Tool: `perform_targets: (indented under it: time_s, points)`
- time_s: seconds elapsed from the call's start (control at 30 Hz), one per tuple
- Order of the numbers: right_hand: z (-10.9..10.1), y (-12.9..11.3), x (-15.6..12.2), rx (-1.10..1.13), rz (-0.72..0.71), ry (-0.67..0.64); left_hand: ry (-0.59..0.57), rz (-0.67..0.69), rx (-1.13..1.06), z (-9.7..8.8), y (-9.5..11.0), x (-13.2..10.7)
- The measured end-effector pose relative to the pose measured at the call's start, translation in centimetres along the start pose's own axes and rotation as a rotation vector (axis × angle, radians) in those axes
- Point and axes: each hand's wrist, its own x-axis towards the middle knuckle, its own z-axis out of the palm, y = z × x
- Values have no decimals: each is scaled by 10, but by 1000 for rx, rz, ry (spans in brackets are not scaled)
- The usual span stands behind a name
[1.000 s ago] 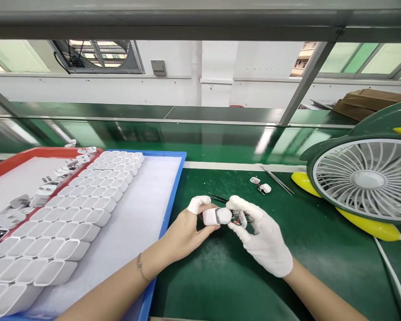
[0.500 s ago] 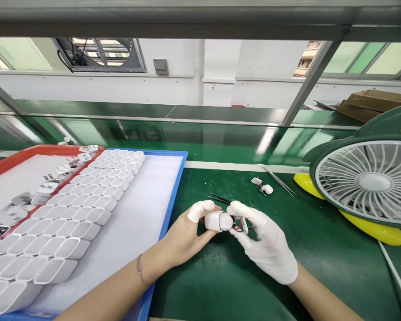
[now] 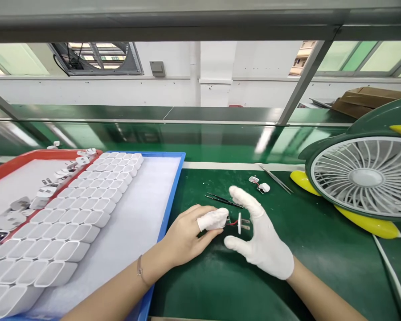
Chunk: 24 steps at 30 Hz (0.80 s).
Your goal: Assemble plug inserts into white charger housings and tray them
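A small white plug part (image 3: 239,223) with metal prongs and thin red wires sat between the two hands, just above the green table (image 3: 321,249). The left hand (image 3: 187,234) was bare but had a white cover on its thumb. Its fingers were curled, and the thumb tip lay at the end of the red wires; what it held inside was hidden. The right hand (image 3: 263,243) wore a white glove. It was open wide, with the pointer finger up and the thumb low, and the plug part stood in the gap between them. It was hard to tell if the glove touched the part. Black tweezers (image 3: 222,199) lay on the table just behind the hands. Farther back lay another small white part with wires (image 3: 261,185) and a thin silver pair of tweezers (image 3: 276,179). To the left stood a blue tray (image 3: 173,187) with rows of white plug shells (image 3: 87,209). Beside it was a red tray (image 3: 6,162) with loose white pieces. On the right stood a green and yellow fan (image 3: 364,178).
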Motion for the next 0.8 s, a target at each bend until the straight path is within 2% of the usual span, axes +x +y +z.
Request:
perform_targets:
  time_s: [0.1,0.2,0.27,0.37,0.43,0.5,0.67,0.8]
  points:
    - [-1,4,0,68,27,63,149,-164,-181,1,3,0]
    - [10,3,2,96,-54,63,239,-374,-438,3,11,2]
    - [21,-1,3,91,-111,102,242,-464,-591,5,17,4]
    - [33,-8,4,19,-162,254,181,-546,-727,8,24,5]
    - [32,-9,4,-13,-158,278,115,-568,-776,9,26,6]
    - [27,-10,5,-11,-147,226,64,-577,-784,8,26,5]
    - [14,-13,7,-12,-182,95,-22,-556,-634,2,23,5]
    - [12,-14,8,-73,-250,57,-50,-477,-521,0,24,4]
